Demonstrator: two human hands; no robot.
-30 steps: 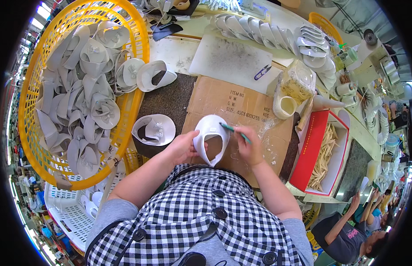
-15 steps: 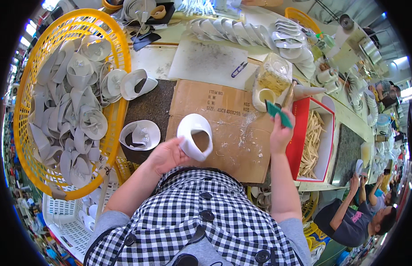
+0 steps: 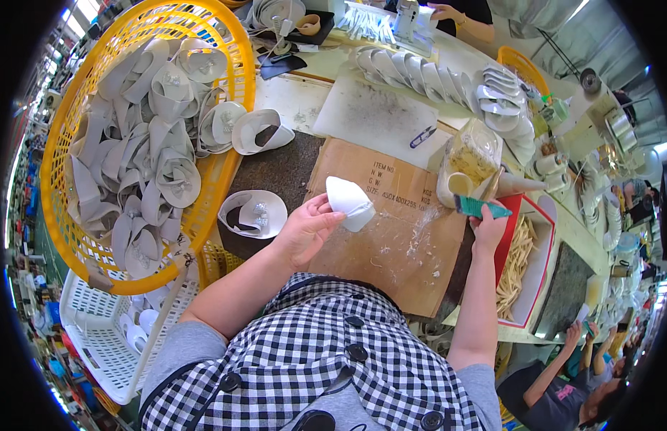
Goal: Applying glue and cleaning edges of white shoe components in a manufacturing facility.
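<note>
My left hand (image 3: 301, 233) pinches a white sandal upper (image 3: 350, 204) by its edge, above a brown cardboard sheet (image 3: 391, 244). The upper is a curved band, turned so its side faces up. My right hand (image 3: 489, 230) grips a flat green tool (image 3: 484, 207), like a small brush or scraper; its kind is not plain. The tool is beside a cream cup (image 3: 460, 188), which is attached to or stands against a caked yellowish container (image 3: 474, 152). A second white upper (image 3: 260, 213) lies on the dark mat (image 3: 290, 167) left of the cardboard.
At left stands a large yellow basket (image 3: 240, 44) heaped with white uppers. A red box (image 3: 511, 237) of thin wooden sticks is at right. Small blue snips (image 3: 422, 137) lie on a white board (image 3: 373, 108); rows of uppers line the back. Other people work nearby.
My left hand has lifted the upper and turned it from opening-up to side-on. My right hand has tilted the green tool flatter beside the cup. The whole view has shifted.
</note>
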